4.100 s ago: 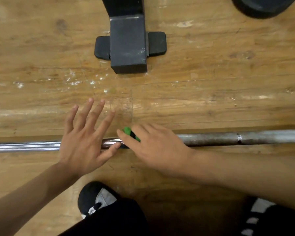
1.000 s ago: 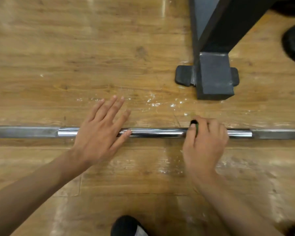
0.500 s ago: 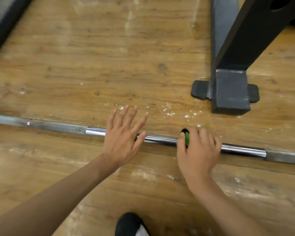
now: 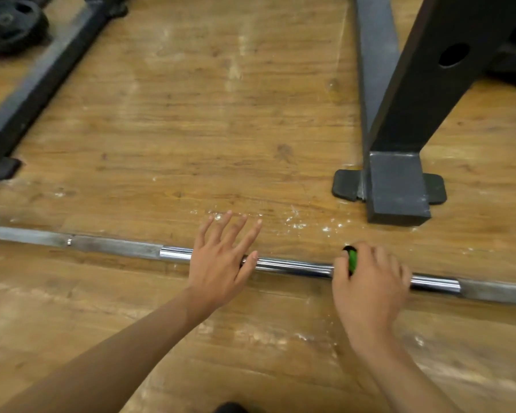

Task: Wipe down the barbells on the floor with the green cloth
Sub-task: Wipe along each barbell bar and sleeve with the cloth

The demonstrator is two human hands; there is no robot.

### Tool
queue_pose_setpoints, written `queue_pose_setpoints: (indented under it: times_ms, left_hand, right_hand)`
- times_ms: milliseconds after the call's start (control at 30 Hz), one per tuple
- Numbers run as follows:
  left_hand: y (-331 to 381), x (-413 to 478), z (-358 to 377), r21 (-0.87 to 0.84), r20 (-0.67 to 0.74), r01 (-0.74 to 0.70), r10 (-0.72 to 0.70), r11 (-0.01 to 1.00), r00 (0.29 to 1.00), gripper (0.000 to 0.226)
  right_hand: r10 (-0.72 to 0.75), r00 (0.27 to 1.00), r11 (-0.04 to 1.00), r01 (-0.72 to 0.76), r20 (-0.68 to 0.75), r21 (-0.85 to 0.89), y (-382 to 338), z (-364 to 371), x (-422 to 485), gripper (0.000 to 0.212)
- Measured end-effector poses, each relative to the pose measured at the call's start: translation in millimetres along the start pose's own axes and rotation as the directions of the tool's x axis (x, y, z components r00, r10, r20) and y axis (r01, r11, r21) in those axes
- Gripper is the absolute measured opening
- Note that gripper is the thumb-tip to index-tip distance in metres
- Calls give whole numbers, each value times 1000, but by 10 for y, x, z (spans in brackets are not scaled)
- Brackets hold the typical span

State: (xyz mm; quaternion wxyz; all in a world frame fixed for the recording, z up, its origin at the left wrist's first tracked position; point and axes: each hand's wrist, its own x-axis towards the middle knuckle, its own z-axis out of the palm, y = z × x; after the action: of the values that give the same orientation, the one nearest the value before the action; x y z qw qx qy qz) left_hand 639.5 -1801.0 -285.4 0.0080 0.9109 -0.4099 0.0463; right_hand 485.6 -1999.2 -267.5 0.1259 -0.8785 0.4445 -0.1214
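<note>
Lying across the worn wooden plank floor (image 4: 221, 129), the long silver steel barbell (image 4: 292, 267) passes under both hands. The right hand (image 4: 370, 281) curls its fingers (image 4: 380, 259) over the bar and clasps a small bright green cloth (image 4: 352, 260) against it, the cloth showing only beside the thumb, while the left hand (image 4: 218, 263) rests flat on the bar further left, fingers straight and spread. Behind the bar stands a black steel rack post with a rubber foot (image 4: 396, 189), and a dark frame beam (image 4: 42, 73) and a black weight plate (image 4: 12, 25) lie far left.
</note>
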Motion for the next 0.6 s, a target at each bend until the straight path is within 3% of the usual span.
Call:
queue_pose_setpoints:
  times_ms: [100,167,233,333,400,467,533,600]
  left_hand:
    - [-9,6,-5,-6,-15,-4,4,1000,1000,58]
    - [-13,3,0,-8,-23,-14,14,1000,1000,58]
    - [-13,0,4,-8,-33,-4,3,1000,999,58]
    - [-2,3,24,-5,-50,5,-6,1000,999,57]
    - [1,-3,30,-5,-59,2,-2,1000,998,56]
    - [8,-8,25,-2,-61,0,0,1000,998,56]
    - [9,-5,22,1,-59,-1,1,1000,998,56]
    - [-2,-9,20,5,-55,-3,3,1000,998,57]
  right_hand:
    - [-370,915,929,369,161,39,-448,75,-206,40]
    - [-456,866,889,455,204,54,-374,48,-149,34]
    - [-360,907,928,373,218,-17,-4,-31,-23,34]
    - [-8,998,996,14,66,-91,464,-218,135,44]
    - [39,997,994,-32,64,-107,335,-207,111,47]
    - [-121,975,989,134,185,-60,-42,-125,37,49]
    - [-328,876,941,337,354,38,-440,-34,-32,46]
    - [-478,776,872,477,411,114,-642,32,-78,41]
